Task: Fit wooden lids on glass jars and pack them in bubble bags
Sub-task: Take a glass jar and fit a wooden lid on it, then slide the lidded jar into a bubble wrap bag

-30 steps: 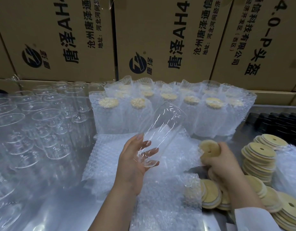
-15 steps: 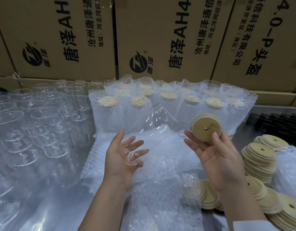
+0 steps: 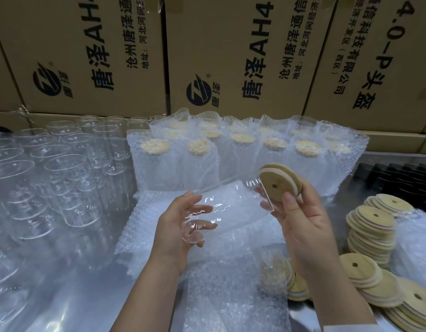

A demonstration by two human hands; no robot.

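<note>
Cardboard cartons (image 3: 231, 56) line the back of the bench (image 3: 70, 303), with a row of bagged jars (image 3: 231, 164), already lidded, in front of them. The left hand (image 3: 173, 236) curls its fingers round the base of a clear glass jar (image 3: 231, 207), held on its side above a pile of bubble bags (image 3: 231, 295). The right hand (image 3: 300, 226) pinches a wooden lid (image 3: 276, 185) between thumb and fingers, tilted at the jar's mouth. The lid seems to touch the rim, though glare blurs this. Empty jars (image 3: 63, 176) stand at the left and lid stacks (image 3: 372, 231) at the right.

The left hand (image 3: 176, 226) holds a clear glass jar (image 3: 231, 207) lying on its side. The right hand (image 3: 303, 221) holds a round wooden lid (image 3: 278, 185) with a small hole right at the jar's open end.
</note>
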